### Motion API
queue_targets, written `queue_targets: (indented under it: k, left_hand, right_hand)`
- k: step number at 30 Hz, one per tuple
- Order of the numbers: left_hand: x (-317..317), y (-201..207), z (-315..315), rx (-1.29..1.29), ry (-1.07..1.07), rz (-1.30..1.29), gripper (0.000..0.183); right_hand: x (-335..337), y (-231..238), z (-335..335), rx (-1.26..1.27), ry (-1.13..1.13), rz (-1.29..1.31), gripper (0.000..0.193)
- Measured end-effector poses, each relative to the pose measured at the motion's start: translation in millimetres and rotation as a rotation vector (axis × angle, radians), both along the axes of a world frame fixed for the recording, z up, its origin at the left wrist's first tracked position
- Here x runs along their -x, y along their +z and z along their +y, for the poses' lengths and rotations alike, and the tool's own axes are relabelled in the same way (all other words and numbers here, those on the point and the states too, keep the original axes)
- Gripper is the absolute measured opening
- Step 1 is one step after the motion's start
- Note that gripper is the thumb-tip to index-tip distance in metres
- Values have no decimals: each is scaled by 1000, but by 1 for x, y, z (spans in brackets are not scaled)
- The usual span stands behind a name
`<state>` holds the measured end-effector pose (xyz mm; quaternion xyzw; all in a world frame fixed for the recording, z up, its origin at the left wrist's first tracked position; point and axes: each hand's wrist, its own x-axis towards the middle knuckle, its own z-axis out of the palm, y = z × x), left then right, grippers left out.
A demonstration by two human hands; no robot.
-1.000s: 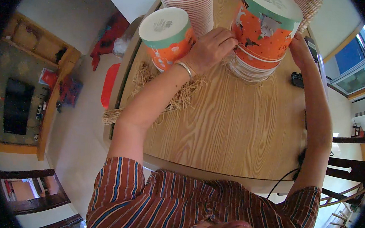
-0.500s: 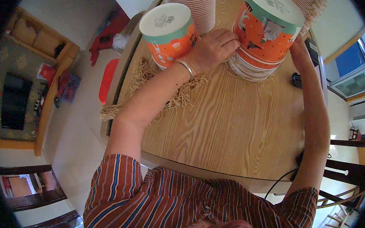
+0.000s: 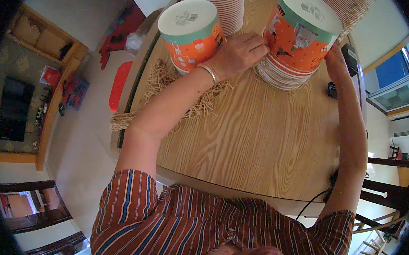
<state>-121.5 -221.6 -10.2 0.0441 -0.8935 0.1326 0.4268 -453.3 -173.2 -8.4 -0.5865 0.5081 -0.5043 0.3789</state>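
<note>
Upside-down orange paper buckets with green bands stand in a stack (image 3: 298, 41) at the far right of the table, pale cord or rims layered round its lower part. My left hand (image 3: 242, 54), wearing a bracelet, has its fingers bent and pressed against the left side of this stack, gripping it there. On the opposite side my right hand (image 3: 335, 61) reaches round the stack; its fingers are hidden behind it. Beside my left wrist another upturned orange bucket (image 3: 194, 51) stands. Below that, a loose bundle of tan paper cords (image 3: 196, 105) lies partly under my left forearm.
Tall stacks of nested buckets, a left one (image 3: 227, 8) and a right one (image 3: 352, 10), rise at the back of the wood-grained table (image 3: 246, 144). Small black objects (image 3: 333, 90) lie by the right edge. A red stool (image 3: 120, 86) stands left, a dark chair (image 3: 387, 187) right.
The view has shifted slightly. Both hands keep their places at the stack, with hardly any visible movement.
</note>
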Motion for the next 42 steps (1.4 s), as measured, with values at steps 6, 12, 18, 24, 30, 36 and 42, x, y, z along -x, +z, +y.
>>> queue_targets:
  k: [6, 12, 18, 24, 30, 36, 42]
  left_hand:
    - [-2, -1, -1, -17, 0, -8, 18]
    - [-3, -1, -2, -44, -7, -58, 21]
    - [-9, -7, 1, -81, 24, -46, 21]
    - [-9, -18, 6, -148, 43, 53, 20]
    - [-7, -14, 31, -405, 92, 213, 28]
    - [11, -16, 40, -582, 117, 310, 31]
    - [9, -38, 68, -514, 159, 102, 32]
  right_hand:
    - [0, -6, -3, -45, -61, -52, 33]
    - [7, -12, -1, -41, -60, -46, 32]
    - [-13, -7, 3, -11, -47, -72, 31]
    - [-13, -7, 3, -57, -57, -16, 32]
    - [-10, -8, 5, -4, -68, -34, 33]
    - [5, -24, 2, 96, -236, -194, 30]
    - [23, -44, 50, 137, -381, 635, 21]
